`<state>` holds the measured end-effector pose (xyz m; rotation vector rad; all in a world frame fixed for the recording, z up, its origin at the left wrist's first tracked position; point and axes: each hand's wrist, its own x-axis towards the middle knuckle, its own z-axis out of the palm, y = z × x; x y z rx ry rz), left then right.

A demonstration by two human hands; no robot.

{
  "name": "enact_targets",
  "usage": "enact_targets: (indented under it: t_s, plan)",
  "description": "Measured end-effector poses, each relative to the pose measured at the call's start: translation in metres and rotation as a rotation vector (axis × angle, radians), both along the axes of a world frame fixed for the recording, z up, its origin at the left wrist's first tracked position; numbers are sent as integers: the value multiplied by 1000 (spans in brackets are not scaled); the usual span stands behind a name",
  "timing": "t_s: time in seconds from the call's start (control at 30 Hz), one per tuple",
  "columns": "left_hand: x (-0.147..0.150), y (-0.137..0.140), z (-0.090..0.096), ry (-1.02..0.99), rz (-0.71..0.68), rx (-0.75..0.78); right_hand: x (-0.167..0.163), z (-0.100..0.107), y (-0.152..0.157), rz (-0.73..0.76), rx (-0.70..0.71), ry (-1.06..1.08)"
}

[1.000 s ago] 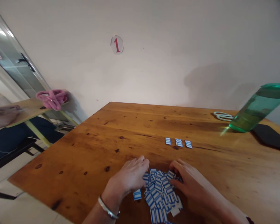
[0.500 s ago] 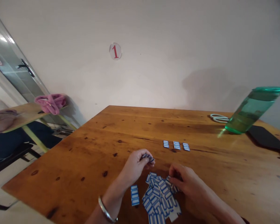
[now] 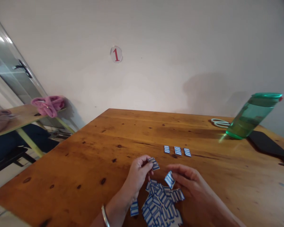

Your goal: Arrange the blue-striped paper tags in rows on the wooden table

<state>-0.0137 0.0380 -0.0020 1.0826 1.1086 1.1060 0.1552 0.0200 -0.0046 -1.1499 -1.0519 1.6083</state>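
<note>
A pink cloth lies on a side table; a pale wall backs your wooden table. Your forearm partly covers a loose card; your left hand pinches a striped card. The card pile lies between your hands, three small cards beyond. Your right hand pinches a tilted card. Far right, a green bottle stands beside a white cable and flat black object.
</note>
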Motion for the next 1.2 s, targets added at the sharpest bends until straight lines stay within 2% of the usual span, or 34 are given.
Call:
enact_targets:
  t_s: [0.27,0.37,0.57,0.77,0.9,0.97,1.2]
  plan:
    - [9,-1,-5,-76,34,-34,0,0,-4,-50,-1,152]
    - [14,-2,-9,-48,34,-12,-3,3,-4,-65,-7,123]
    - [21,-5,-12,-9,-42,20,-4,3,-4,-130,66,62]
    - [24,-6,-10,35,10,25,-7,4,-4,-236,102,-15]
    - [26,-7,-10,9,-5,21,-14,4,-2,-217,106,-41]
    - [27,-8,-10,-10,-20,32,-16,1,-1,-203,124,-92]
    - [29,-12,-10,-134,-49,5,-15,-8,-1,-314,292,-419]
